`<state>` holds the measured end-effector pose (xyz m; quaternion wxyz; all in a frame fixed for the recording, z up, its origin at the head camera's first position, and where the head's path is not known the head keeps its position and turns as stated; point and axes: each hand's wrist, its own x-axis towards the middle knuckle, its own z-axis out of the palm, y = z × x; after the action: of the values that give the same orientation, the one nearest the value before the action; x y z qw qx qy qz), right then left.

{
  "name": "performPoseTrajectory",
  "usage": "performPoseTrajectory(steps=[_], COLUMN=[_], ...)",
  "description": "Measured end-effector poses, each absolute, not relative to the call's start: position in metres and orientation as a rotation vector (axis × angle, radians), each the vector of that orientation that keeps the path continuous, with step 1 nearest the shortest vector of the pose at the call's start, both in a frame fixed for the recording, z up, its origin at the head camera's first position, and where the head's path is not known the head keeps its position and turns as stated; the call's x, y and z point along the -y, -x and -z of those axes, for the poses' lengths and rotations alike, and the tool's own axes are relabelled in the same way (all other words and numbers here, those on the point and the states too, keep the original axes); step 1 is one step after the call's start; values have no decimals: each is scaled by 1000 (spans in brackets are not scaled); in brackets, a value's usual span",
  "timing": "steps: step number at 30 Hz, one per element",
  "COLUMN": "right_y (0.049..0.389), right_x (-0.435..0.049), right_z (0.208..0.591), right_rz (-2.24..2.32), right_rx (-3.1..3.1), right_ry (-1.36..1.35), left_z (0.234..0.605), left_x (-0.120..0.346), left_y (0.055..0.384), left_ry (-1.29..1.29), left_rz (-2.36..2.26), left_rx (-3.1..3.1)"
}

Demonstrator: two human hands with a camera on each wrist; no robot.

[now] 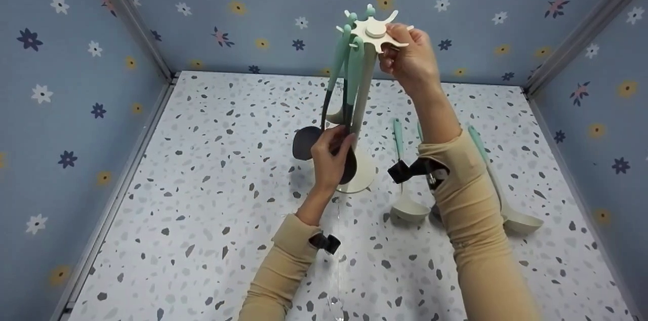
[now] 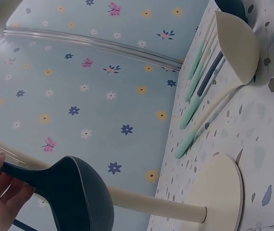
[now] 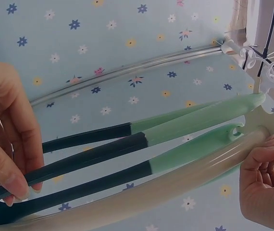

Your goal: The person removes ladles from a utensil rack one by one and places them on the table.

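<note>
A cream utensil stand (image 1: 374,31) with a ring of hooks on top rises from a round base (image 1: 365,171). My right hand (image 1: 412,57) pinches the hook plate at the top, thumb on its edge. Several dark utensils with green handles (image 3: 194,118) hang from the hooks. Low on the stand, my left hand (image 1: 330,155) pinches the dark neck of a ladle (image 2: 81,195), its bowl just below the fingers. Behind that hand a dark flat-headed utensil (image 1: 305,143) hangs, and part of a cream utensil (image 1: 335,116) shows by the pole.
To the right of the stand, a cream ladle (image 1: 409,209) with a green handle lies on the speckled table (image 1: 202,199). Another cream ladle (image 1: 524,223) lies farther right. The right sleeve (image 1: 463,194) partly hides utensils between them. Flowered panels (image 1: 283,17) enclose the table.
</note>
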<state>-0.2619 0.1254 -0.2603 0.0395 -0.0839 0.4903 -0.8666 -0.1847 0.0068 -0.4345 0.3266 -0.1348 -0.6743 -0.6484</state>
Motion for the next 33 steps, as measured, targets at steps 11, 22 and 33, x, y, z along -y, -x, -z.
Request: performPoseTrajectory(steps=[11, 22, 33], right_y=[262, 262, 263], right_x=[-125, -125, -125], right_z=[260, 261, 260], right_rz=[2648, 2646, 2654], right_rx=[-1528, -1523, -1516], right_ry=[252, 268, 243], left_z=[434, 442, 454], left_x=[-5, -4, -1], left_y=[183, 185, 189], left_ry=[439, 464, 481], left_rz=[1546, 1578, 1549], left_rx=[1698, 1677, 1661])
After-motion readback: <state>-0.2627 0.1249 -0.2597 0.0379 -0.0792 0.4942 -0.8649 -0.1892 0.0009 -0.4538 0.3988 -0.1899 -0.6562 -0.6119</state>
